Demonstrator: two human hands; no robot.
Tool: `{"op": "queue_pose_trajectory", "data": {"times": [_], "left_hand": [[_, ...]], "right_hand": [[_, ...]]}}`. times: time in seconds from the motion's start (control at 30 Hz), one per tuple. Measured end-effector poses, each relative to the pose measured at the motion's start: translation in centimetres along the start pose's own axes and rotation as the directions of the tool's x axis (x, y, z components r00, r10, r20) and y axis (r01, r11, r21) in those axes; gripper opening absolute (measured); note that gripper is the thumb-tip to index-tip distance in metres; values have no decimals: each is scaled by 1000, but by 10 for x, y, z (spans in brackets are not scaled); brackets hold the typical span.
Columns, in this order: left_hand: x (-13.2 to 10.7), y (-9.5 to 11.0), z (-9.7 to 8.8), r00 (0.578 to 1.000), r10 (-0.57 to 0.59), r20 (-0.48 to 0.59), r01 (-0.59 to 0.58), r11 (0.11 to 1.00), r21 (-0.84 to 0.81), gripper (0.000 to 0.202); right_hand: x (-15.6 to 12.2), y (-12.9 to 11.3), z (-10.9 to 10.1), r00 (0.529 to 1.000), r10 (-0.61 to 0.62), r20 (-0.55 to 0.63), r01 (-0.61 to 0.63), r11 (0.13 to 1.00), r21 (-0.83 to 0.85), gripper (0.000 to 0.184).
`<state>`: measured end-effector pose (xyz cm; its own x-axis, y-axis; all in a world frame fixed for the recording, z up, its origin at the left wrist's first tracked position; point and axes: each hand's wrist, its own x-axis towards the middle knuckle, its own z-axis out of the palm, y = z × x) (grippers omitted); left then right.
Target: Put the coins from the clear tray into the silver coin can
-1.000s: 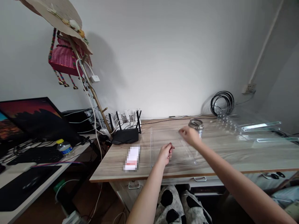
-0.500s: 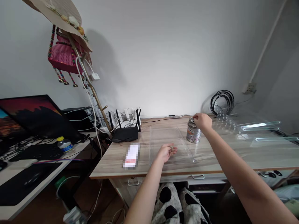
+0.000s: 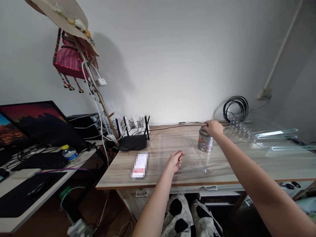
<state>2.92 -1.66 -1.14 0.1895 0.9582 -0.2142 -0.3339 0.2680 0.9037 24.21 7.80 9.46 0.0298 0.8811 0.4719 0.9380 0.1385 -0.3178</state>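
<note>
A grey patterned tin [image 3: 205, 143] with a printed label stands upright on the desk. My right hand [image 3: 214, 128] is closed at the tin's top edge, gripping its rim or lid; which of these, I cannot tell. My left hand [image 3: 175, 161] is over a clear acrylic sheet [image 3: 186, 143] lying flat on the wood. Its fingers are curled together in a pinch, and whatever may be between them is too small to make out.
A phone with a blurred screen [image 3: 139, 165] and a black router [image 3: 133, 142] occupy the desk's left side. Clear acrylic pieces [image 3: 276, 133] and a coil of black cable [image 3: 235, 108] are at right. A computer desk with a bottle [image 3: 70, 153] stands further left.
My left hand's fingers have gone from loosely spread to curled together. My right hand stays at the tin's top. The view has shifted slightly.
</note>
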Motion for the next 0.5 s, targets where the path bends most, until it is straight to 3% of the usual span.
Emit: {"op": "queue_pose_trajectory", "data": {"times": [0.07, 0.13, 0.2, 0.27, 0.33, 0.4, 0.5], "left_hand": [[0, 0, 0, 1000, 5, 3, -5, 1000, -18, 20], [-1, 0, 1, 1000, 7, 18, -6, 1000, -26, 17], [-1, 1, 2, 999, 0, 42, 2, 999, -45, 14], [-1, 1, 2, 998, -20, 51, 24, 996, -82, 12], [1, 0, 1, 999, -50, 21, 53, 991, -125, 9], [2, -1, 0, 997, -73, -28, 68, 986, -151, 5], [5, -2, -2, 994, -75, -76, 62, 986, -158, 12]], "right_hand": [[-24, -19, 9, 993, -112, -33, 114, 990, 82, 27], [-52, -41, 26, 973, -218, 73, 205, 966, 158, 23], [-77, -60, 46, 895, -361, 262, 253, 894, 370, 23], [-89, -70, 58, 847, -414, 333, 220, 843, 490, 22], [-84, -70, 56, 873, -389, 293, 205, 839, 503, 20], [-66, -60, 41, 925, -336, 177, 228, 865, 448, 20], [-28, -32, 11, 980, -185, -78, 197, 961, 195, 24]]}}
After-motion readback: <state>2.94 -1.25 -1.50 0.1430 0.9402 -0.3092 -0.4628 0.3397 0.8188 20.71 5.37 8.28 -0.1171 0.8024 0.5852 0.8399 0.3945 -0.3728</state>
